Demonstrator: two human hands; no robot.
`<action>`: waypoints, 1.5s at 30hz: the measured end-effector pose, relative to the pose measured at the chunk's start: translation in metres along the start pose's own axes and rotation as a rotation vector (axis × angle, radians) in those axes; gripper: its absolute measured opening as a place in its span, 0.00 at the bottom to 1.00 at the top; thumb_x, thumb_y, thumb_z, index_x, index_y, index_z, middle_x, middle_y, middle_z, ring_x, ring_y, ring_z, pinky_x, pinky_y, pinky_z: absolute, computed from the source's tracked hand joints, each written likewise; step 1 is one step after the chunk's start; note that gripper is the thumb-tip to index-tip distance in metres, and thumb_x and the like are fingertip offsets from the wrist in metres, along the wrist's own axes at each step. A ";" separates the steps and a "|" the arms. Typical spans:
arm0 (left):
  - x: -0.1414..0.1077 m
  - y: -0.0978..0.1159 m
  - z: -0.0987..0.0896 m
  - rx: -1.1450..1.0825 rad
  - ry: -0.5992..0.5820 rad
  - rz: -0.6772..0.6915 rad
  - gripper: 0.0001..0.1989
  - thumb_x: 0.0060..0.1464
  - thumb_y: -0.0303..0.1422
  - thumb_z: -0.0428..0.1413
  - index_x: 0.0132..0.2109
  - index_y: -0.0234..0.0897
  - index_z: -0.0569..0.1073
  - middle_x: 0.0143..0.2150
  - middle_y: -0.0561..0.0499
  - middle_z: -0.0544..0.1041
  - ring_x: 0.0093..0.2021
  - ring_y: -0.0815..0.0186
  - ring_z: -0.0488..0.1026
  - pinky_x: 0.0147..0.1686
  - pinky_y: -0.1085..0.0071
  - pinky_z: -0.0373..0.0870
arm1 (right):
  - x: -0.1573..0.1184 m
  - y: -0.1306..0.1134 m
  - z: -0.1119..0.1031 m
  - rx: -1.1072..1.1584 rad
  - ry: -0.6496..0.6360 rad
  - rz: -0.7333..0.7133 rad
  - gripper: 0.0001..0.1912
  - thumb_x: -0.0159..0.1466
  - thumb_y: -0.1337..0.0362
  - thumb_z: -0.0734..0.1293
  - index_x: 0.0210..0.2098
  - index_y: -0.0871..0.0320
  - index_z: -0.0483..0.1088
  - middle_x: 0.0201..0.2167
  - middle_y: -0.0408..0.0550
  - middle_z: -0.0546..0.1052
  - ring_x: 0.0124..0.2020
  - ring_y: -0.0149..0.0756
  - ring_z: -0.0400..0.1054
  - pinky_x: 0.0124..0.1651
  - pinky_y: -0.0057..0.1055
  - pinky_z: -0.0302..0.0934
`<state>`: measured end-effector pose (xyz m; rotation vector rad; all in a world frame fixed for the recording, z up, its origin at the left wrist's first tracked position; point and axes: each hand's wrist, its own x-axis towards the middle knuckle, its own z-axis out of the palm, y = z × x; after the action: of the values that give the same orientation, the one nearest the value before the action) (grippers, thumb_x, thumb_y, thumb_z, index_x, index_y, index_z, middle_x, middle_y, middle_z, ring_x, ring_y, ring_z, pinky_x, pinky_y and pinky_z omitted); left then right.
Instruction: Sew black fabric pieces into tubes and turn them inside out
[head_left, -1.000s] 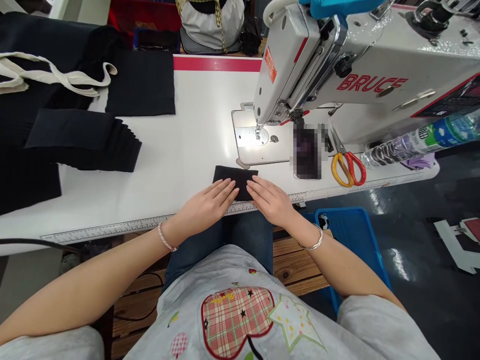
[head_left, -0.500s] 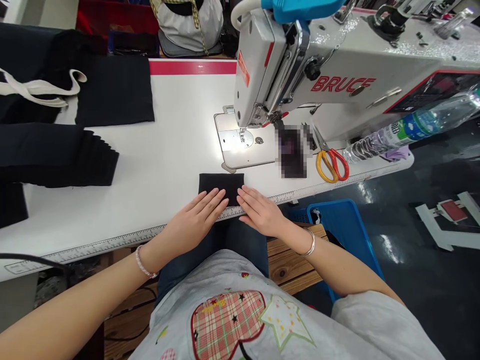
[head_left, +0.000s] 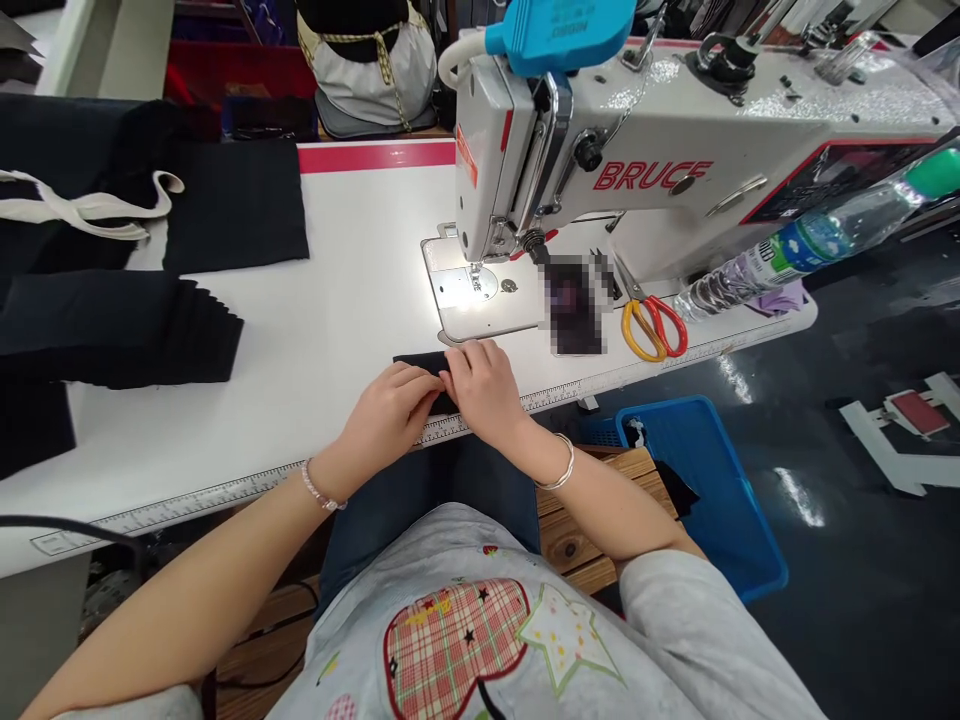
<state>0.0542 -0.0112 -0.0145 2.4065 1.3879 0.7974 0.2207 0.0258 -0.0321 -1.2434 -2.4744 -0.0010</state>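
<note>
Left hand [head_left: 384, 412] is curled nearly closed, small black cloth [head_left: 420, 364] pinched at its fingertips. Right hand [head_left: 486, 392] is likewise curled, fingers bent down onto the cloth's right part; its grip is partly hidden. Cloth is laid at the tabletop's [head_left: 285, 400] near edge, in front of the sewing machine [head_left: 652, 120].

Containers: blue tub [head_left: 724, 525] is set below the near edge, to the right; dark material [head_left: 675, 490] is seen at its left side. Clear bottle [head_left: 796, 248], green-capped, is laid by the tabletop's right end; fill cannot be told. Red bin [head_left: 196, 75] is placed beyond the far edge, contents too dim.
</note>
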 end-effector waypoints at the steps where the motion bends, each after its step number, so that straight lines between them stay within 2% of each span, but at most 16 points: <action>1: 0.000 0.001 0.000 -0.004 0.001 -0.033 0.11 0.63 0.28 0.47 0.46 0.36 0.73 0.41 0.46 0.77 0.40 0.62 0.73 0.40 0.63 0.75 | 0.000 0.001 0.001 0.030 0.012 -0.027 0.17 0.71 0.66 0.55 0.53 0.67 0.68 0.47 0.63 0.73 0.54 0.50 0.64 0.51 0.45 0.63; 3: 0.000 0.002 0.002 -0.013 -0.003 -0.080 0.14 0.62 0.28 0.47 0.53 0.35 0.69 0.48 0.43 0.75 0.45 0.61 0.73 0.44 0.60 0.75 | 0.000 0.004 0.002 0.084 0.007 -0.088 0.21 0.70 0.70 0.53 0.59 0.69 0.64 0.58 0.65 0.68 0.64 0.51 0.56 0.62 0.48 0.58; 5: -0.002 0.003 0.004 0.015 -0.007 -0.093 0.19 0.62 0.28 0.47 0.60 0.33 0.64 0.52 0.39 0.72 0.50 0.58 0.71 0.50 0.55 0.73 | 0.001 0.005 0.002 0.116 -0.035 -0.134 0.22 0.71 0.71 0.51 0.60 0.71 0.62 0.62 0.64 0.65 0.67 0.49 0.53 0.66 0.48 0.55; 10: -0.011 0.003 0.011 0.211 -0.038 -0.121 0.23 0.65 0.31 0.44 0.64 0.31 0.61 0.60 0.34 0.67 0.61 0.48 0.63 0.58 0.45 0.64 | 0.004 0.008 0.003 0.150 -0.124 -0.171 0.24 0.72 0.65 0.53 0.60 0.75 0.63 0.62 0.69 0.66 0.67 0.50 0.56 0.69 0.49 0.54; 14: -0.014 0.001 0.011 0.261 -0.133 -0.181 0.26 0.67 0.36 0.41 0.67 0.27 0.57 0.66 0.36 0.63 0.69 0.47 0.54 0.65 0.45 0.54 | 0.004 0.012 0.004 0.147 -0.144 -0.190 0.28 0.72 0.58 0.54 0.61 0.76 0.62 0.63 0.68 0.64 0.67 0.52 0.55 0.69 0.48 0.53; 19: -0.014 0.001 0.009 0.303 -0.181 -0.183 0.28 0.67 0.37 0.38 0.68 0.26 0.55 0.69 0.37 0.60 0.70 0.50 0.53 0.67 0.47 0.51 | 0.003 0.013 0.003 0.161 -0.154 -0.186 0.30 0.71 0.53 0.55 0.63 0.71 0.61 0.65 0.64 0.62 0.69 0.50 0.53 0.70 0.48 0.50; 25: -0.015 0.001 0.008 0.360 -0.194 -0.165 0.27 0.67 0.36 0.38 0.68 0.26 0.56 0.70 0.39 0.57 0.71 0.48 0.51 0.66 0.45 0.49 | 0.003 0.012 0.001 0.163 -0.201 -0.171 0.29 0.72 0.56 0.55 0.63 0.74 0.60 0.66 0.65 0.61 0.69 0.50 0.51 0.71 0.47 0.48; 32: -0.016 -0.002 0.007 0.376 -0.173 -0.138 0.28 0.67 0.36 0.38 0.69 0.27 0.53 0.70 0.39 0.56 0.71 0.47 0.52 0.65 0.42 0.49 | 0.002 0.014 0.000 0.191 -0.222 -0.184 0.33 0.71 0.52 0.54 0.65 0.73 0.57 0.68 0.64 0.56 0.71 0.49 0.47 0.72 0.49 0.46; 39: -0.017 -0.003 0.008 0.389 -0.184 -0.134 0.29 0.66 0.36 0.39 0.70 0.27 0.52 0.71 0.40 0.56 0.71 0.46 0.50 0.66 0.42 0.48 | 0.001 0.012 0.001 0.194 -0.227 -0.167 0.35 0.70 0.49 0.57 0.64 0.73 0.58 0.68 0.64 0.57 0.71 0.50 0.46 0.72 0.47 0.45; 45: -0.015 -0.002 0.002 0.377 -0.211 -0.135 0.29 0.67 0.37 0.37 0.69 0.27 0.54 0.71 0.40 0.55 0.70 0.44 0.51 0.65 0.42 0.50 | 0.001 0.013 0.001 0.198 -0.208 -0.162 0.32 0.71 0.51 0.56 0.64 0.71 0.59 0.67 0.63 0.59 0.71 0.49 0.47 0.72 0.47 0.46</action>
<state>0.0478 -0.0231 -0.0218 2.5346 1.7134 0.2545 0.2298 0.0344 -0.0347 -1.0029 -2.6679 0.3388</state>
